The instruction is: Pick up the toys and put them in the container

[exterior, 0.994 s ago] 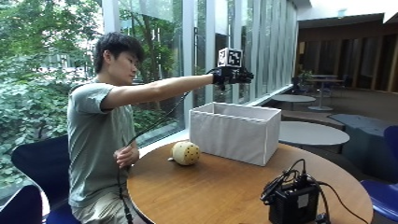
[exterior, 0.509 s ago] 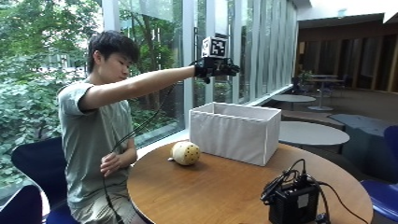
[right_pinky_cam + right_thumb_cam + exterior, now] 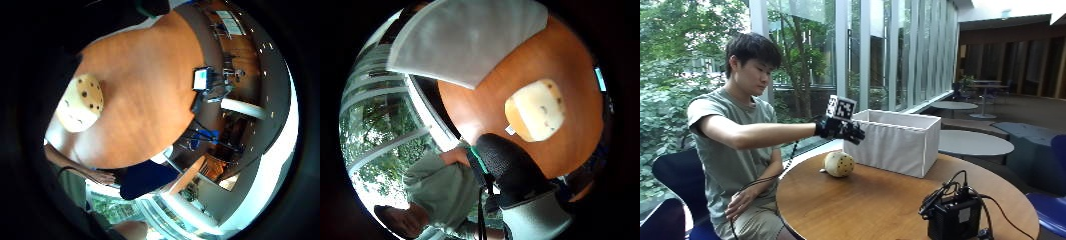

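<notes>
Outside view: gloved right hand [image 3: 841, 130] held in the air above and just beside the round yellow toy [image 3: 839, 164], fingers relaxed, holding nothing. Toy resting on the surface [image 3: 866, 205], just beside the white container [image 3: 896, 140], not inside it. Black device [image 3: 953, 217] well apart from the toy, near the surface edge.

Thumb side palm view: toy [image 3: 536, 110] below the palm, container wall [image 3: 470, 35] beside it.

Little finger side palm view: toy [image 3: 80, 102] on bare surface.

Judged step: reach for the toy. Next move: lower, close fingers round it, lift over the container rim.

tall windows [image 3: 866, 55], round wooden table [image 3: 873, 200], greenery outside
</notes>
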### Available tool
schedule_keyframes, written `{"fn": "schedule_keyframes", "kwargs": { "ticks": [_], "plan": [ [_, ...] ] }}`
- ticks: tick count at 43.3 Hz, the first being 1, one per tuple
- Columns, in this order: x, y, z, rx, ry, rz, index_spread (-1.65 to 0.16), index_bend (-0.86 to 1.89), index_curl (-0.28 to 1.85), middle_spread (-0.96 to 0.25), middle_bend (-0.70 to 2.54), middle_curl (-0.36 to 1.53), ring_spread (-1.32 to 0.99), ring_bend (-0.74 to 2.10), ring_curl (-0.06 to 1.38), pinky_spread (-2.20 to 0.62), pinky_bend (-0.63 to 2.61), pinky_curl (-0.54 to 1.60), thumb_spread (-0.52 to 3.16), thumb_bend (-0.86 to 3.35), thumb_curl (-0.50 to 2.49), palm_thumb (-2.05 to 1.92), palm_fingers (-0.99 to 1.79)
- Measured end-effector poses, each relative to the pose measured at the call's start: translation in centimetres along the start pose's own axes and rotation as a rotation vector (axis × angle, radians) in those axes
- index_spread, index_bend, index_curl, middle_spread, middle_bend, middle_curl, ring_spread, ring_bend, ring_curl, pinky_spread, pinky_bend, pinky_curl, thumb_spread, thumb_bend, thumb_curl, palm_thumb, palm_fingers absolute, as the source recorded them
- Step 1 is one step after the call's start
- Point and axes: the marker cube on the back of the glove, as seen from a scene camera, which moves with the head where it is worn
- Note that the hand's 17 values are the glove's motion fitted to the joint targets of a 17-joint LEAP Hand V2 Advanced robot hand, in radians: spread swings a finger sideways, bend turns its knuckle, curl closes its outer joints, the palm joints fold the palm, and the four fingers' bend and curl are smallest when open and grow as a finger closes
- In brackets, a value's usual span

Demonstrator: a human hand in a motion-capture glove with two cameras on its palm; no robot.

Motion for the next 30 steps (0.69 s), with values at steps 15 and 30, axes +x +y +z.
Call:
{"fn": "schedule_keyframes", "kwargs": {
  "ticks": [15, 30],
  "plan": [
    [-3.5, -4.5, 11.9, 0.049, -0.1, 0.305, -0.23, 0.18, 0.16, 0.01, 0.06, 0.16, 0.01, 0.45, 0.38, 0.02, 1.04, 0.41, 1.21, 0.04, 0.34, 0.11, 0.09],
    [-4.3, -6.7, 9.7, 0.445, -0.304, 0.282, -0.29, 0.31, 0.22, -0.22, 0.49, 0.29, -0.29, 0.92, 0.51, -0.28, 0.97, 0.37, 1.09, 0.21, 0.55, 0.54, 1.09]
  ]
}}
